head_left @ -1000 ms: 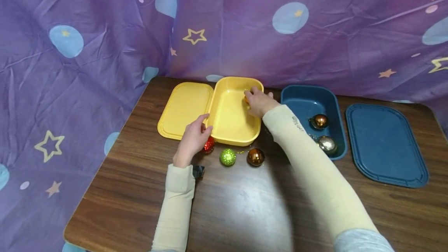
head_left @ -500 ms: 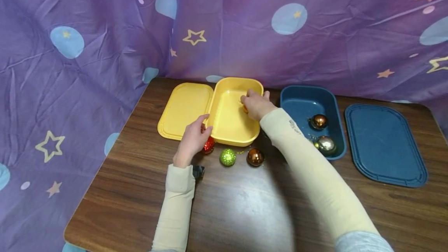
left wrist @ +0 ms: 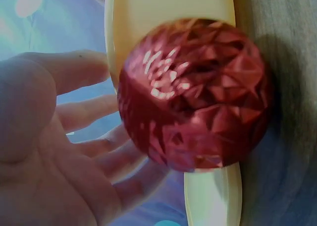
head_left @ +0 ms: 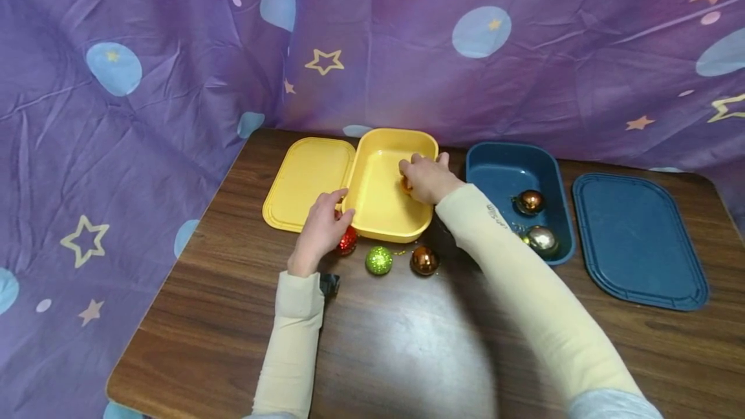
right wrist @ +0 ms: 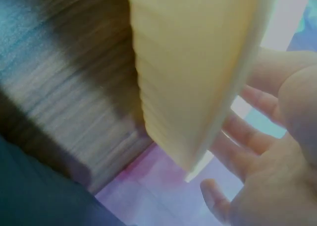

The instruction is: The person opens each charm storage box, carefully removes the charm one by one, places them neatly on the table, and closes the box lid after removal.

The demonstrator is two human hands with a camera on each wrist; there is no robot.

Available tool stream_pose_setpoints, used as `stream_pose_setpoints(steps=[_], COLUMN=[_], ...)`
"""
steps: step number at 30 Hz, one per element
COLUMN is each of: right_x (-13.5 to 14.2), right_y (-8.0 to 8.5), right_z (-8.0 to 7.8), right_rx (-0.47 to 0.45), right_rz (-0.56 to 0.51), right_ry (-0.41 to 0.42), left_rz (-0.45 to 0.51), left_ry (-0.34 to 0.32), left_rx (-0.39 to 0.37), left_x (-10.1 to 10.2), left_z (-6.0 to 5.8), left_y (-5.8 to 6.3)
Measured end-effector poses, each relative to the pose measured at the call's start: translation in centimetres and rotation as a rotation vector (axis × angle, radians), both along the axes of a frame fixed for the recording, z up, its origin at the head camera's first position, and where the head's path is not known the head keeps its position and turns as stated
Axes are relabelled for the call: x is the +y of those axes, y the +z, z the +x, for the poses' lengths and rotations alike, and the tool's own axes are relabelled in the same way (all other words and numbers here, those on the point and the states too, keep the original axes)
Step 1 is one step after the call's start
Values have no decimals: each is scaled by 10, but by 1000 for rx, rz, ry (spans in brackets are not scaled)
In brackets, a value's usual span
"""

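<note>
My right hand (head_left: 429,178) reaches over the right rim of a yellow box (head_left: 372,209) and grips an orange Christmas ball (head_left: 405,184) inside it. The fingers cover most of that ball; in the right wrist view the box wall hides it. At the box's left rim rests my left hand (head_left: 320,228), thumb and fingertips right at the edge, fingers relaxed. A faceted red Christmas ball (left wrist: 198,97) lies just below this hand, beside the box's near left corner. In front of the box on the table are a glittery green ball (head_left: 379,261) and a shiny brown ball (head_left: 425,260).
A yellow lid (head_left: 308,183) lies left of the yellow box. To the right, a blue box (head_left: 495,173) holds a copper ball (head_left: 529,202) and a silver ball (head_left: 542,240), with a blue lid (head_left: 640,241) beyond. A purple curtain (head_left: 401,83) hangs behind the table.
My right hand has moved a little left and nearer to me inside the yellow box, with the orange ball. The left hand has stayed at the rim.
</note>
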State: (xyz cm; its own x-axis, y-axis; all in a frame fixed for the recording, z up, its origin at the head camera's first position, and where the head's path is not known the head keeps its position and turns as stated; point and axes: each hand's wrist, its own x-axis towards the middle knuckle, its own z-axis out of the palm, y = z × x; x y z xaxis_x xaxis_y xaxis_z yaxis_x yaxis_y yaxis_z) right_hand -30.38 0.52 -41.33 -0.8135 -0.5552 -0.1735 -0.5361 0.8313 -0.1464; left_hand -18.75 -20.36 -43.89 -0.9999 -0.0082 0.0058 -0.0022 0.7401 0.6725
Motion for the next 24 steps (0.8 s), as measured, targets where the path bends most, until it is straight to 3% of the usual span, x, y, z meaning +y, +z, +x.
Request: stream_pose_setpoints(steps=[7, 15, 24], right_x=[8, 25, 54], right_y=[19, 42, 58], right_z=[8, 24, 56], right_rx=[31, 41, 117], right_rz=[-115, -299, -613], right_ry=[26, 33, 24], left_rz=[93, 109, 163], left_ry=[22, 57, 100], left_rx=[19, -15, -22], left_x=[-2, -4, -3], left_z=[0, -1, -4], left_y=[-1, -3, -4])
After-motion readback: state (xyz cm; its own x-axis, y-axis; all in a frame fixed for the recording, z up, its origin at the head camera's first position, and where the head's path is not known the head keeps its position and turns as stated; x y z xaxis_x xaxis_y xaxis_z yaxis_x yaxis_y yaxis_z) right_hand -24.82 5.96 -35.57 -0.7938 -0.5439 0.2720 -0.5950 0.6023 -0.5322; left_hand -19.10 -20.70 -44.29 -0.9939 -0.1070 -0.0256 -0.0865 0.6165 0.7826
